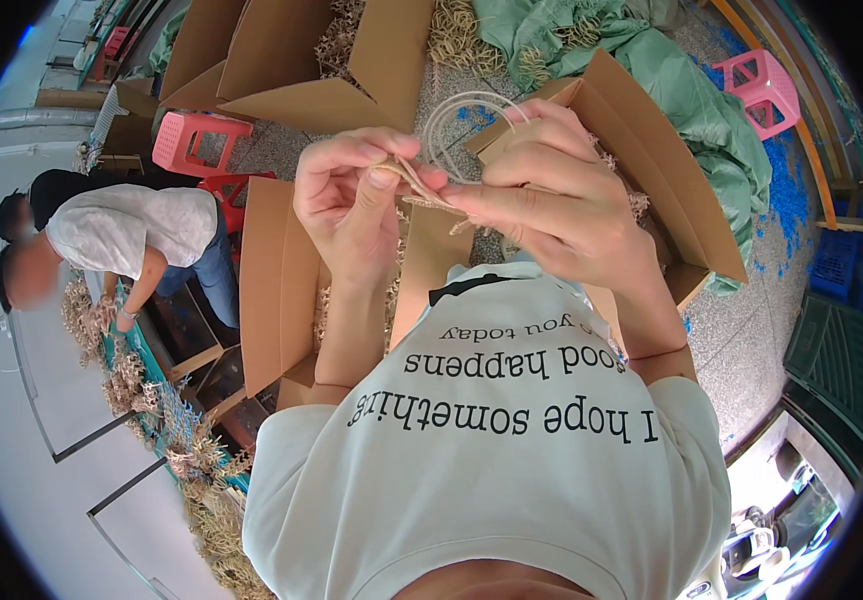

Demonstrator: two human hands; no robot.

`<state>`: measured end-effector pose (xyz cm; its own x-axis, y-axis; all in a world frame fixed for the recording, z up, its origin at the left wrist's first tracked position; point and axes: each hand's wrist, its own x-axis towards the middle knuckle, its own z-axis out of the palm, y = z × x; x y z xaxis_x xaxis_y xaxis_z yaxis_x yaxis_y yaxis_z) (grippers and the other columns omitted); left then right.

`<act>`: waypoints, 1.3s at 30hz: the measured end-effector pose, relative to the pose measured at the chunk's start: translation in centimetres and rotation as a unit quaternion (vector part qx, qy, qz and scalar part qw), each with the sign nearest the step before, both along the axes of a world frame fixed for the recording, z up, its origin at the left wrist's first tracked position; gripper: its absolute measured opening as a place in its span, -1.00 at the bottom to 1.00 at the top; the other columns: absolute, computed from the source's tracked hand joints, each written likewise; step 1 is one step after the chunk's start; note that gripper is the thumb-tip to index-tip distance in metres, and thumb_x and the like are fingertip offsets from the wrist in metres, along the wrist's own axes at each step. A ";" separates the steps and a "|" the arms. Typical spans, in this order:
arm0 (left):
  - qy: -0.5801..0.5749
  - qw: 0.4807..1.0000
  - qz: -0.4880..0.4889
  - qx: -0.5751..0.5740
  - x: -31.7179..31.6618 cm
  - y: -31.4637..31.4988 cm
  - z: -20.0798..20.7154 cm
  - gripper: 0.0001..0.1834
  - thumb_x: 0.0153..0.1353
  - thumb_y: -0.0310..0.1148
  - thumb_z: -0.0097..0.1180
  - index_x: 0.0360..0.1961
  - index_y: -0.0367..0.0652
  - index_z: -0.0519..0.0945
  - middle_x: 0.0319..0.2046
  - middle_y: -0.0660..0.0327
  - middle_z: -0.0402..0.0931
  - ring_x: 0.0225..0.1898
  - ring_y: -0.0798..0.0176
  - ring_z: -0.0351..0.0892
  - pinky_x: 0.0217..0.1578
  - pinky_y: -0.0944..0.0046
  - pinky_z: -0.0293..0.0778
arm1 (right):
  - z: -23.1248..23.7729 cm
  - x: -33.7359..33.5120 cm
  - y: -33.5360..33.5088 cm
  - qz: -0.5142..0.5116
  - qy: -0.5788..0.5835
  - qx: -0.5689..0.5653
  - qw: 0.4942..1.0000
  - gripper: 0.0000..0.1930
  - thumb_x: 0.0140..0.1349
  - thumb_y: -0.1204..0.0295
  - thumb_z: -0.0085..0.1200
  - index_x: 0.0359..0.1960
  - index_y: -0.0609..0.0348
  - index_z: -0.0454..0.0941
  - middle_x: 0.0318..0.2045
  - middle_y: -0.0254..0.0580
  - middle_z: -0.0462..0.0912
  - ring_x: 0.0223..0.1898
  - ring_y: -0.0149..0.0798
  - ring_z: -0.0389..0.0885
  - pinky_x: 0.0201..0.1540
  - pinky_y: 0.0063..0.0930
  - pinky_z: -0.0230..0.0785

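Between my two hands is a thin, flat tan strip [414, 183], folded or layered, with a rough lower edge. My left hand [346, 205] pinches its left end between thumb and fingers. My right hand [576, 200] is closed at the strip's right end. A loose coil of clear, pale cord [432, 128] loops up from my right hand's fingers, which hide part of it. Both hands are raised above the cardboard boxes, in front of my white shirt.
Open cardboard boxes [276, 285] with tan, branching pieces stand below left and at the right [676, 190]. Another box [381, 95] lies ahead. Green sacking [681, 130] and pink stools [759, 92] sit beyond. At left, a person [136, 230] bends over a long bench of tan pieces.
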<state>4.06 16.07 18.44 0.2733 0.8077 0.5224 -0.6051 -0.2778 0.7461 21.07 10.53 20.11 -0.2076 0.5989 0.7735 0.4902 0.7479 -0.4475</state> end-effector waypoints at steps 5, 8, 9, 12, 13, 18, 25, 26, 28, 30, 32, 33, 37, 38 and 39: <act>-0.032 0.997 -0.049 -0.046 -0.2 -0.3 -0.1 -0.85 0.15 -0.53 0.02 -0.27 -0.29 0.35 -0.35 -0.02 0.46 -0.41 0.15 0.56 -0.41 0.22 0.58 | 0.2 0.0 0.0 0.007 -0.005 0.010 1.000 -0.77 -0.22 0.54 0.17 -0.41 0.08 0.60 -0.58 -0.45 0.40 -0.48 -0.34 0.31 -0.19 -0.40 0.17; -0.073 0.982 -0.113 -0.135 -0.6 -0.3 -0.6 -0.84 0.15 -0.54 0.02 -0.24 -0.27 0.37 -0.35 0.01 0.48 -0.39 0.17 0.56 -0.37 0.24 0.56 | 0.2 0.3 0.1 0.004 -0.021 0.001 1.000 -0.78 -0.18 0.49 0.21 -0.39 0.06 0.65 -0.58 -0.42 0.43 -0.43 -0.33 0.37 -0.07 -0.24 0.25; -0.073 0.982 -0.113 -0.136 -0.6 -0.4 -0.5 -0.84 0.15 -0.54 0.02 -0.24 -0.27 0.37 -0.35 0.01 0.48 -0.39 0.17 0.56 -0.37 0.24 0.56 | 0.1 0.4 0.3 0.022 -0.013 0.009 1.000 -0.80 -0.14 0.50 0.20 -0.38 0.07 0.63 -0.51 -0.37 0.45 -0.37 -0.31 0.40 -0.06 -0.24 0.26; -0.095 0.972 -0.115 -0.184 -0.5 -0.6 -0.1 -0.79 0.14 -0.56 0.02 -0.17 -0.24 0.38 -0.35 0.05 0.50 -0.38 0.22 0.56 -0.33 0.28 0.54 | -1.1 -0.2 0.4 0.029 0.081 -0.021 0.996 -0.74 -0.06 0.52 0.18 -0.25 0.10 0.56 -0.33 -0.25 0.48 -0.20 -0.27 0.43 -0.03 -0.24 0.27; -0.084 0.975 -0.088 -0.187 -0.5 -0.3 -0.1 -0.76 0.14 -0.57 0.02 -0.15 -0.24 0.39 -0.36 0.07 0.51 -0.37 0.24 0.56 -0.32 0.30 0.53 | -2.0 -0.6 0.4 0.016 0.166 -0.058 0.984 -0.66 -0.02 0.53 0.17 -0.14 0.12 0.50 -0.23 -0.17 0.48 -0.11 -0.24 0.43 -0.01 -0.24 0.28; -0.029 0.984 0.022 -0.176 -0.7 0.6 -1.0 -0.71 0.12 -0.58 0.04 -0.10 -0.26 0.38 -0.36 0.10 0.52 -0.32 0.30 0.55 -0.30 0.35 0.52 | -5.5 -2.4 0.5 0.113 0.346 -0.341 0.867 -0.39 0.09 0.50 0.12 0.17 0.16 0.10 -0.06 -0.08 0.42 -0.02 -0.27 0.40 -0.01 -0.36 0.33; 0.061 0.974 0.170 -0.139 -0.8 0.5 -1.7 -0.73 0.09 -0.59 0.08 -0.15 -0.29 0.39 -0.38 0.21 0.49 -0.34 0.38 0.52 -0.29 0.40 0.52 | -6.3 -2.5 0.4 0.067 0.394 -0.461 0.793 -0.67 0.10 0.45 0.14 -0.10 0.28 0.43 -0.30 -0.25 0.56 -0.32 -0.50 0.47 -0.33 -0.65 0.31; 0.078 0.968 0.196 -0.133 -0.8 0.6 -1.8 -0.74 0.09 -0.59 0.08 -0.16 -0.29 0.39 -0.39 0.22 0.48 -0.34 0.38 0.52 -0.28 0.41 0.53 | -6.3 -2.3 0.4 0.039 0.355 -0.495 0.792 -0.76 0.07 0.47 0.17 -0.22 0.29 0.54 -0.39 -0.31 0.58 -0.39 -0.55 0.46 -0.38 -0.68 0.30; 0.082 0.966 0.205 -0.132 -0.9 0.8 -2.2 -0.74 0.09 -0.59 0.09 -0.17 -0.29 0.39 -0.38 0.22 0.48 -0.35 0.38 0.52 -0.29 0.40 0.53 | -5.3 -2.7 -0.1 -0.016 0.319 -0.438 0.840 -0.82 0.03 0.49 0.19 -0.32 0.29 0.57 -0.45 -0.32 0.58 -0.44 -0.54 0.46 -0.42 -0.68 0.29; 0.086 0.964 0.213 -0.132 -0.9 0.9 -2.5 -0.74 0.09 -0.59 0.09 -0.17 -0.29 0.39 -0.38 0.21 0.48 -0.36 0.38 0.52 -0.29 0.40 0.53 | -4.4 -3.0 -0.5 -0.071 0.280 -0.377 0.880 -0.88 0.00 0.51 0.21 -0.42 0.29 0.61 -0.51 -0.33 0.58 -0.50 -0.54 0.46 -0.46 -0.68 0.29; 0.079 0.960 0.223 -0.151 -0.8 0.9 -2.6 -0.74 0.10 -0.59 0.08 -0.16 -0.29 0.39 -0.39 0.21 0.47 -0.34 0.33 0.53 -0.29 0.39 0.55 | -3.8 -3.2 -0.7 -0.128 0.181 -0.220 0.950 -0.89 -0.03 0.55 0.22 -0.45 0.31 0.61 -0.53 -0.26 0.58 -0.54 -0.51 0.46 -0.51 -0.66 0.28; 0.079 0.960 0.223 -0.151 -0.9 0.9 -2.6 -0.74 0.10 -0.59 0.08 -0.16 -0.29 0.39 -0.39 0.21 0.47 -0.34 0.33 0.53 -0.29 0.39 0.55 | -3.7 -3.1 -0.7 -0.129 0.180 -0.221 0.950 -0.89 -0.03 0.55 0.22 -0.45 0.31 0.61 -0.53 -0.26 0.58 -0.54 -0.51 0.46 -0.51 -0.66 0.28; 0.009 0.975 0.130 -0.182 -1.4 1.1 -2.5 -0.73 0.11 -0.63 0.03 -0.14 -0.29 0.37 -0.38 0.17 0.49 -0.30 0.24 0.56 -0.29 0.37 0.57 | -3.5 -2.5 -0.4 -0.142 0.165 -0.196 0.956 -0.88 -0.04 0.57 0.22 -0.43 0.33 0.60 -0.54 -0.20 0.57 -0.54 -0.48 0.47 -0.52 -0.66 0.29; -0.008 0.978 0.103 -0.182 -1.6 1.1 -2.5 -0.73 0.11 -0.64 0.01 -0.13 -0.29 0.36 -0.37 0.15 0.50 -0.29 0.21 0.56 -0.29 0.37 0.58 | -3.3 -2.3 -0.4 -0.139 0.175 -0.198 0.954 -0.89 -0.04 0.58 0.21 -0.43 0.33 0.60 -0.54 -0.20 0.57 -0.54 -0.48 0.47 -0.51 -0.66 0.30; -0.008 0.978 0.103 -0.183 -1.7 1.0 -2.5 -0.73 0.11 -0.64 0.01 -0.13 -0.29 0.36 -0.37 0.15 0.50 -0.29 0.21 0.56 -0.29 0.37 0.58 | -3.2 -2.2 -0.3 -0.139 0.175 -0.198 0.954 -0.89 -0.04 0.58 0.21 -0.43 0.33 0.60 -0.54 -0.20 0.57 -0.54 -0.48 0.47 -0.51 -0.66 0.30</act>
